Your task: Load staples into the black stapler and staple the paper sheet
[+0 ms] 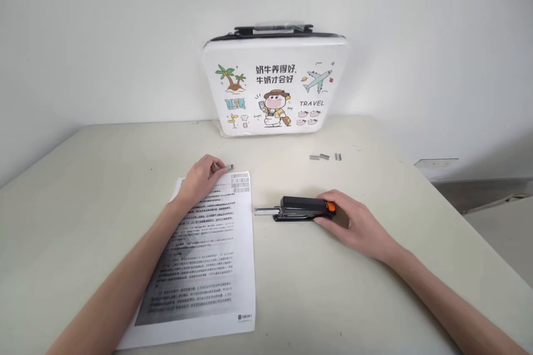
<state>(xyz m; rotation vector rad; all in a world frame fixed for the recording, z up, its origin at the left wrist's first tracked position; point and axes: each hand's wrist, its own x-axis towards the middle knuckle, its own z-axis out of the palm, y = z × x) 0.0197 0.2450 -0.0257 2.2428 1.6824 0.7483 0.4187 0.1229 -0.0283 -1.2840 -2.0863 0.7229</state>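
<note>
My left hand [204, 176] is closed in a pinch on a small grey strip of staples [229, 166], just beyond the top edge of a printed sheet of paper [200, 266]. My left wrist and forearm cover part of the sheet's left side. To the right of the paper lies a black stapler [306, 207] with an orange rear end. Its silver staple tray [266, 211] sticks out at the front, pointing at the paper. My right hand [347, 219] grips the stapler's rear end between thumb and fingers.
Several short staple strips [320, 157] lie farther back on the pale table [312, 288]. A white case [277, 86] with cartoon prints and a black handle stands against the wall at the back. The table's right edge runs beyond my right arm.
</note>
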